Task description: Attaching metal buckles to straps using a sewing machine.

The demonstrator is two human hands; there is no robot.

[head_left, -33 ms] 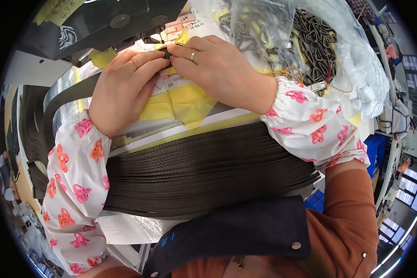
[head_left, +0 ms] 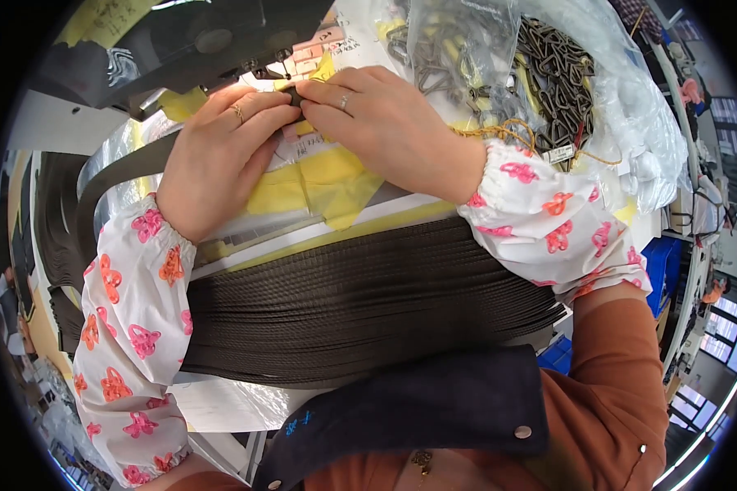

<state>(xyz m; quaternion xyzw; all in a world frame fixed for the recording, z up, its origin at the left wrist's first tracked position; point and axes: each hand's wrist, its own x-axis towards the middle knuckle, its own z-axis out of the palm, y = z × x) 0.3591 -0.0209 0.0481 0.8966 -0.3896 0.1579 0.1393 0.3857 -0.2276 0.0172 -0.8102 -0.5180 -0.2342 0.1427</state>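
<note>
Beneath the needle end of a black sewing machine (head_left: 180, 51), both hands meet at a dark webbing strap (head_left: 131, 166). My left hand (head_left: 214, 159) lies over the strap, its fingertips pressing the folded-looking end from the left. From the right, my right hand (head_left: 389, 123) pinches the same end with thumb and forefinger. Only a small dark piece of that end shows between the fingertips; the rest is covered. The strap's other part curves out past my left wrist toward the left edge of the table.
A thick stack of dark webbing straps (head_left: 360, 299) lies in front of me. More dark straps (head_left: 53, 217) hang at the left. Dark metal rings (head_left: 558, 86) fill a clear plastic bag (head_left: 643, 123) at the back right. Yellow tape (head_left: 299, 184) covers the machine bed.
My right hand and sleeve have shifted very slightly left. The left hand stays in place on the strap.
</note>
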